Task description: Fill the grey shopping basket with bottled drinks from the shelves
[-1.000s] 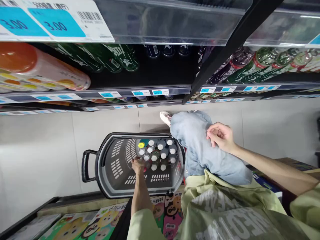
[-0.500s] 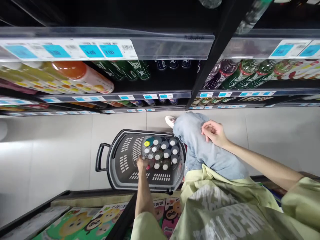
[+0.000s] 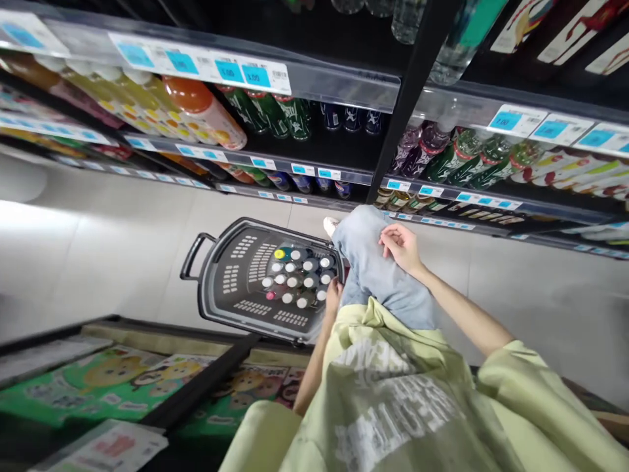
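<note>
A dark grey plastic shopping basket stands on the pale tiled floor below me. Several bottles with white caps stand upright in its right half, one with a yellow cap and one with a pink cap. My left hand hovers at the basket's right rim, beside my thigh, fingers loosely curled with nothing visible in them. My right hand rests on my raised knee in pale blue jeans, fingers bent loosely, holding nothing.
Store shelves with green, orange and dark drink bottles and blue price tags run across the back. A black upright post divides them. Colourful cartoon boxes lie on a low shelf near me. My white shoe touches the floor by the basket.
My left hand has come out of the basket, away from the bottles, and moved right to its rim. The view has tilted up and swung left. My right hand stays on the knee.
</note>
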`<state>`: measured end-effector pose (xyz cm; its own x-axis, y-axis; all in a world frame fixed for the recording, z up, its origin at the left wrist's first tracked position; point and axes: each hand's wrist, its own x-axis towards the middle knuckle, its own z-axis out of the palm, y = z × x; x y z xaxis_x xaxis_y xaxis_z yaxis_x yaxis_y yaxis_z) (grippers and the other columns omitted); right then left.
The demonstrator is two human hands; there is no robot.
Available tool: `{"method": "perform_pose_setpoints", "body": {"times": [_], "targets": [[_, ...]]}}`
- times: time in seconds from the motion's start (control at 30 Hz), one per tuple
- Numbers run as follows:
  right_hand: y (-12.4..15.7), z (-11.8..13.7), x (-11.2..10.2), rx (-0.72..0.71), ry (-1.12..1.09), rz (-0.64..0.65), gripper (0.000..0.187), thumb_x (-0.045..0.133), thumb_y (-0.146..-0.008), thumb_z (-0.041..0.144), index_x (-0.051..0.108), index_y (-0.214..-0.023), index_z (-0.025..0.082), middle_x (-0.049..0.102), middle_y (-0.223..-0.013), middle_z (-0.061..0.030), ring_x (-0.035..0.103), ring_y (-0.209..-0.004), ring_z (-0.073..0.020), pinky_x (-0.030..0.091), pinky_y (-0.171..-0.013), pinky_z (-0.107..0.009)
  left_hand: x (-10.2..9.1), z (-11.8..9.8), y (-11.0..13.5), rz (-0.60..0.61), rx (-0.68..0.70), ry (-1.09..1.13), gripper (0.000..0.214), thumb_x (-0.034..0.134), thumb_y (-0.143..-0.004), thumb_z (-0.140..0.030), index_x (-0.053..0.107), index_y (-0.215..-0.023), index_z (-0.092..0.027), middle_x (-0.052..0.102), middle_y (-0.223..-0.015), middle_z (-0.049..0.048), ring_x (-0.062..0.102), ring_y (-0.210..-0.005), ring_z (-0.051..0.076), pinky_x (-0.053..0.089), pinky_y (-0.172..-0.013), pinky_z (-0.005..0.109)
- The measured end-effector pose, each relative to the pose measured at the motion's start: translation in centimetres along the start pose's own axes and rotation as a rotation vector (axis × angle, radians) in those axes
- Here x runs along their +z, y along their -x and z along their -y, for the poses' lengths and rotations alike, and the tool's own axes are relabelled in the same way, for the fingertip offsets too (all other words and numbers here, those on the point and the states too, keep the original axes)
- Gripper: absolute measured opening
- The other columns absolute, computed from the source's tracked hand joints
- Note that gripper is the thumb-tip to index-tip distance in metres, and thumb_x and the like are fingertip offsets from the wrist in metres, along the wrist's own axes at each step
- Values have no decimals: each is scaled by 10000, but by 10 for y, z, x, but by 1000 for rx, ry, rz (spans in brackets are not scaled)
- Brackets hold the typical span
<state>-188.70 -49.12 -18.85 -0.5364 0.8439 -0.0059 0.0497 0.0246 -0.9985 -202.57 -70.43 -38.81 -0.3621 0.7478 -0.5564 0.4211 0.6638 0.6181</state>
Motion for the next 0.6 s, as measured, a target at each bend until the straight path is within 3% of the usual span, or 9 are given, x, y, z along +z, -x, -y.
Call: {"method": "perform_pose_setpoints", "body": {"times": [0.13, 0.3, 0.4, 0.47, 0.6], "targets": [[-1, -2, -13, -84, 112, -84, 295, 719, -923, 512, 600, -937, 243, 708, -800, 4, 628, -547, -130, 534, -566, -263, -11, 1, -1, -25, -7, 86, 475, 390, -1117, -335, 666, -1427, -105, 743, -1355, 196, 702, -1259, 302, 517, -1077, 383], [-19, -9, -31, -213, 478, -73, 189, 587, -948, 350, 631, -1085, 229, 719, -1125, -104, 670, -866, -208, 598, -785, -338, -19, 15, 2, -24, 13, 144, 376, 504, -1079, -350, 783, -1210, -135, 802, -1216, 149, 732, -1070, 269, 496, -959, 300], [-42, -16, -44, -254, 661, -59, 380, 600, -875, 250, 601, -1249, 182, 656, -1290, -184, 663, -1066, -278, 588, -982, -450, -12, 17, 8, -58, 1, 168, 391, 511, -1084, -375, 795, -1178, -123, 802, -1214, 160, 720, -1029, 251, 480, -907, 283], [-63, -17, -57, -312, 772, -78, 553, 640, -836, 229, 537, -1372, 143, 593, -1398, -236, 589, -1294, -347, 492, -1159, -542, -4, 19, 12, -85, -22, 194, 429, 491, -1095, -406, 802, -1146, -115, 805, -1195, 171, 708, -1014, 250, 478, -881, 289], [-113, 0, -90, -466, 948, -202, 761, 671, -838, 274, 380, -1530, 151, 413, -1599, -265, 391, -1527, -418, 327, -1271, -660, 10, 25, 19, -133, -66, 261, 491, 462, -1100, -458, 804, -1101, -106, 809, -1158, 184, 682, -1013, 252, 487, -857, 300]]}}
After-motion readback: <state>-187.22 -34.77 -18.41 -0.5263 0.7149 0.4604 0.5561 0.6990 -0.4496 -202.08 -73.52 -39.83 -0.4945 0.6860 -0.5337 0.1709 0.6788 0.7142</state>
